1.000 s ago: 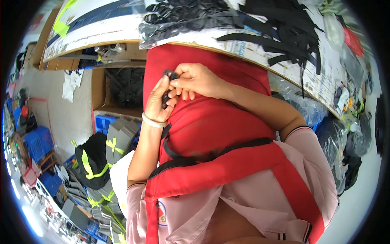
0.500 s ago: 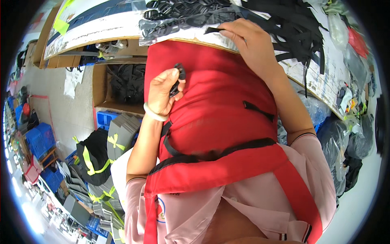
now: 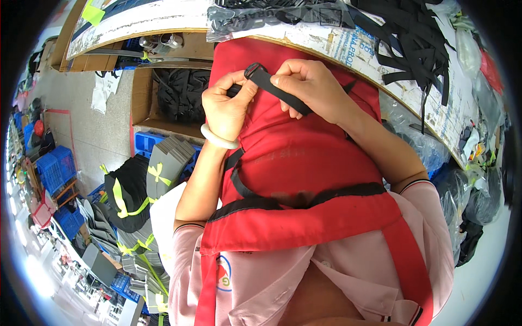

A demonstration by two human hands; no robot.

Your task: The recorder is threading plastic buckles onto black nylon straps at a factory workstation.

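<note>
Over the red apron (image 3: 293,136) on my lap, my two hands meet close together. My left hand (image 3: 224,106), with a white bangle at the wrist, pinches a small black plastic buckle (image 3: 252,69); part of it is hidden by the fingers. My right hand (image 3: 311,89) is closed on a black webbing strap (image 3: 281,92). One end of the strap lies at the buckle and the rest runs down under my right fingers. Whether it is threaded through the buckle's slot, I cannot tell.
Ahead is a white worktable (image 3: 321,46) bearing a clear bag of black buckles (image 3: 272,19) and a pile of black straps (image 3: 416,49). An open cardboard box (image 3: 142,103) of black pieces stands at left, near grey bundles (image 3: 163,163) with yellow ties. Plastic bags (image 3: 416,144) lie at right.
My right hand has come back from the table's edge to my lap, bringing a black strap. It now meets my left hand, and the strap end is at the buckle.
</note>
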